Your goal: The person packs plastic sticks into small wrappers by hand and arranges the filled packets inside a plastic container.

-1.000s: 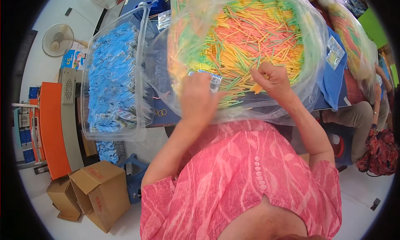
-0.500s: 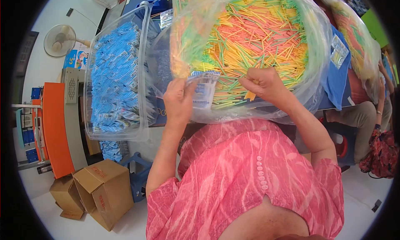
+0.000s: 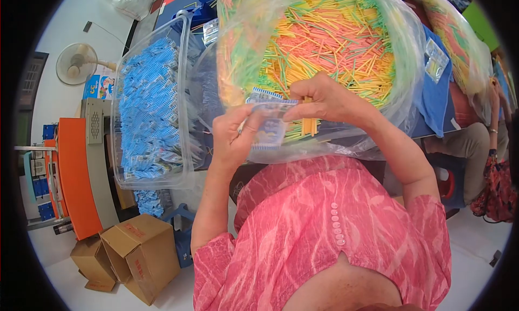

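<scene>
Yellow sticks (image 3: 310, 126), right hand (image 3: 323, 99), lengthwise toward shirt (image 3: 324, 203)

The tub (image 3: 188, 95) — packets (image 3: 147, 95) inside — stands left of the bag (image 3: 409, 57).

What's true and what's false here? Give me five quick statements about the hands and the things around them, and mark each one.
1. The left hand holds a clear packet. True.
2. The right hand is empty. False: it holds yellow sticks.
3. The plastic tub is left of the big clear bag. True.
4. The loose sticks in that bag are all green. False: pink and yellow ones show too.
5. The larger cardboard box stands on the table. False: it's on the floor.
</scene>
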